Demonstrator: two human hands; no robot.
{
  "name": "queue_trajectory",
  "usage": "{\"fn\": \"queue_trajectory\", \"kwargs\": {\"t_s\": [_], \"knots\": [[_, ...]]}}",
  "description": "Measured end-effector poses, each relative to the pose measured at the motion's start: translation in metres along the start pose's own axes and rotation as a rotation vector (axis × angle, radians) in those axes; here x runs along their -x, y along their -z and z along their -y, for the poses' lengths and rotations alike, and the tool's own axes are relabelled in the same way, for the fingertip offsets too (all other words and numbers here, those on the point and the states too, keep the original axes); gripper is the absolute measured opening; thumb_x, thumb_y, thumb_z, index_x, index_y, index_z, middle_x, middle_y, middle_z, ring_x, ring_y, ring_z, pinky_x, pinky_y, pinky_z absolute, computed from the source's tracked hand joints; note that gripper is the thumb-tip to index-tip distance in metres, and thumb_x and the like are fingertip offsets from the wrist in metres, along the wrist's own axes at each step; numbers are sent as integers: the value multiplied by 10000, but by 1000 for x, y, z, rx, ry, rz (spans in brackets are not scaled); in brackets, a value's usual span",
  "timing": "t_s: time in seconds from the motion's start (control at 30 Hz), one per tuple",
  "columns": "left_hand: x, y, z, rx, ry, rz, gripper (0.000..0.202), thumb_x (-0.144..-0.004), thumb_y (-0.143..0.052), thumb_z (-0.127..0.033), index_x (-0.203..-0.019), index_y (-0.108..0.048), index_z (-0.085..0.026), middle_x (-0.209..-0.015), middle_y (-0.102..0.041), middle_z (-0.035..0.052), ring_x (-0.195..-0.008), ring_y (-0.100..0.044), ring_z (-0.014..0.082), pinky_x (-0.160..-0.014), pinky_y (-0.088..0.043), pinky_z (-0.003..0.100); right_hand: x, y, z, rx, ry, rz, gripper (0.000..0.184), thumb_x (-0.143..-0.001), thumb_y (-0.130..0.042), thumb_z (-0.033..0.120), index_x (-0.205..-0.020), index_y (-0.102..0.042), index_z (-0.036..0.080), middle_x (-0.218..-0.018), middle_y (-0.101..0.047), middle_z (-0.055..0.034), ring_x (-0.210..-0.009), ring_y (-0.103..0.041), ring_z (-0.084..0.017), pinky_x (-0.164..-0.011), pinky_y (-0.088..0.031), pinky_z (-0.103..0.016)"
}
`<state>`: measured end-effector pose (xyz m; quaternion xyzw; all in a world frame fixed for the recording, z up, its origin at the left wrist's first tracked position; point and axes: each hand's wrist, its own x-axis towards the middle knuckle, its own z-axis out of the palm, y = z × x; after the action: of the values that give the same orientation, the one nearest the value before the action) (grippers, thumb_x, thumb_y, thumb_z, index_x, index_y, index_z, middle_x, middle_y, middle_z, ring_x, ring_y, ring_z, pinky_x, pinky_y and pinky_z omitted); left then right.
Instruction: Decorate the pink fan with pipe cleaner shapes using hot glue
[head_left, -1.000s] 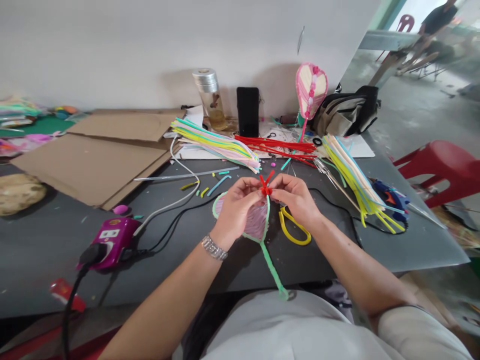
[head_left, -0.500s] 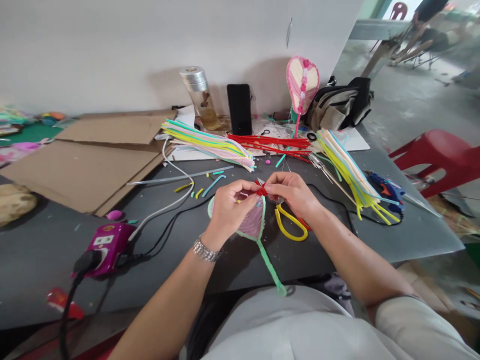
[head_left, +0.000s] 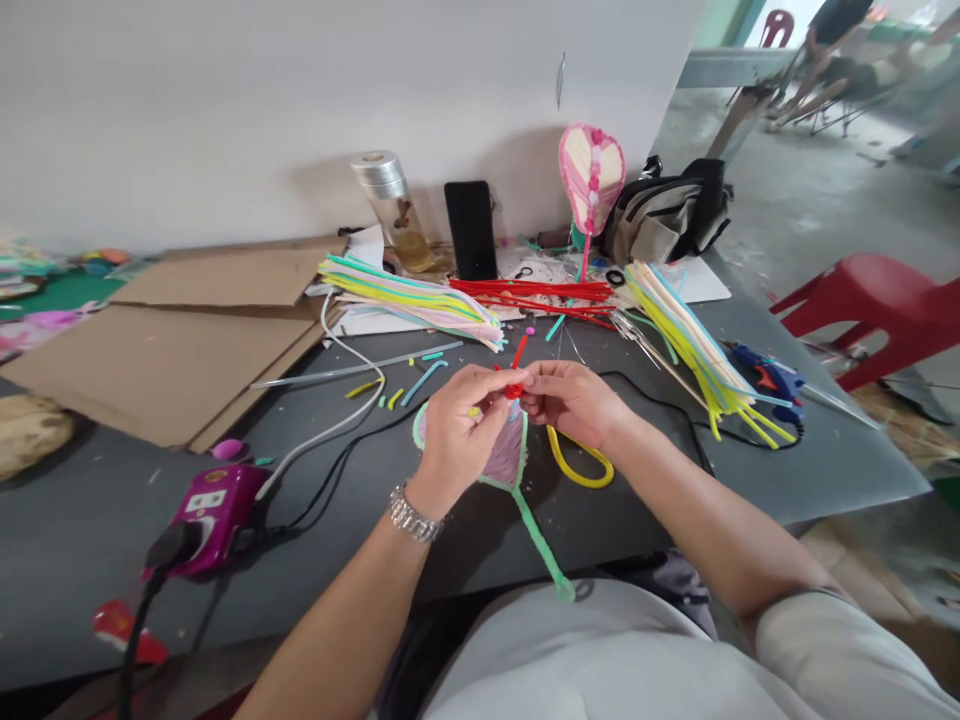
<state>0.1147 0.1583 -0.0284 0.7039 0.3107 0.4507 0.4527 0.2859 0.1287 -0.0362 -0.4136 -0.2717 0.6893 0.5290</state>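
Between my hands is a red pipe cleaner (head_left: 520, 350), its lower part bunched into a small coil and one end poking up away from me. My left hand (head_left: 459, 428) pinches the coil between thumb and fingers. My right hand (head_left: 574, 402) is closed at the coil's right side, fingertips meeting those of the left. Below them on the table lies a lilac heart-shaped panel (head_left: 504, 455) edged in green, with a green twisted handle (head_left: 541, 540) pointing toward me; my hands partly cover it. A yellow loop (head_left: 585, 480), like a scissors handle, shows under my right wrist.
Pipe cleaner bundles lie behind: mixed colours (head_left: 412, 305), red (head_left: 536, 292) and yellow-white (head_left: 679, 345). A glue gun (head_left: 769, 380) sits right. Cardboard (head_left: 217, 350) and a purple power socket (head_left: 217, 510) with cables are left. A bottle (head_left: 394, 215), phone (head_left: 471, 230) and finished pink heart (head_left: 592, 180) stand behind.
The red pipe cleaner's end now sticks up beyond my fingers. My right hand has turned, its fingers curling more. The view has shifted slightly.
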Motion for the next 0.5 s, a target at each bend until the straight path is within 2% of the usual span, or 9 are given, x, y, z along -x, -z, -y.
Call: {"fn": "queue_trajectory", "kwargs": {"t_s": [0.07,0.17,0.27,0.43,0.5], "knots": [[1,-1,1,33,26,-8,289,-831,-691,-99,-1016,-832,-272,-913,-736,32,-764,-631,155,-720,-499,248,0,-1,-2,-9,48,-21,342,-607,-924,373,-690,-674,154,-561,-606,30,-512,-514,-76,-509,-373,-214],[0,-2,2,200,171,-41,161,-825,-762,-203,-973,-815,-236,-941,-744,35,-761,-660,152,-708,-536,253,1,-3,-3,32,142,-54,334,-664,-898,424,-732,-705,160,-607,-643,18,-525,-530,-80,-514,-378,-218],[-2,-2,3,347,274,-77,173,-787,-828,-268,-944,-787,-209,-897,-750,25,-705,-661,133,-671,-543,241,4,-5,-4,154,276,-71,312,-718,-864,444,-813,-739,175,-672,-675,7,-555,-534,-93,-531,-389,-235],[-4,-2,6,475,282,-121,198,-781,-831,-250,-957,-757,-196,-803,-731,-3,-627,-646,102,-613,-527,211,11,-9,-8,671,718,-221,150,-881,-740,347,-924,-740,203,-820,-709,-26,-702,-598,-147,-665,-465,-290],[-3,-2,8,478,272,-108,187,-793,-818,-241,-960,-750,-190,-798,-728,-4,-625,-649,98,-611,-530,206,13,-10,-11,851,853,-228,79,-919,-697,285,-946,-722,214,-865,-711,-33,-731,-611,-154,-684,-474,-294]]}}
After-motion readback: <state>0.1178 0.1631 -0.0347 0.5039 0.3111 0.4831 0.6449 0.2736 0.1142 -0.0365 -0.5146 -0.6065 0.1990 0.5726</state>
